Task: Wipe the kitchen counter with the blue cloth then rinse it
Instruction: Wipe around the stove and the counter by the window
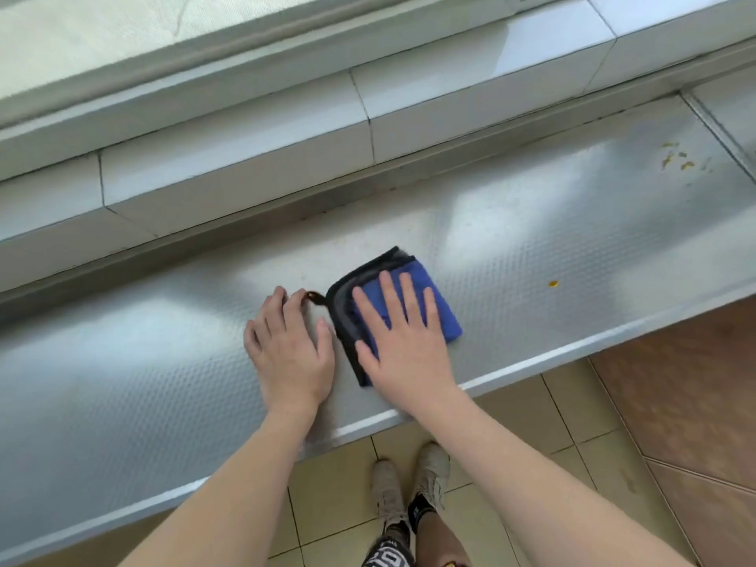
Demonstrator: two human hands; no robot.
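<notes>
**Wiping, cloth mid-counter**

My right hand [403, 333] presses flat, fingers straight, on the folded blue cloth [439, 308] near the counter [122, 362] front edge. Left hand [290, 345] rests flat beside it. Yellow crumbs [679, 159] lie toward the far right corner; I'd sweep there with even pressure.

The textured metal counter [511, 247] carries a folded blue cloth [439, 304] (yellow crumbs [679, 159] far right).

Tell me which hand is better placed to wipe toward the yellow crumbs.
Right. The right hand already lies flat on the cloth, and the crumbs lie to its right. The left hand rests on the bare counter.
</notes>
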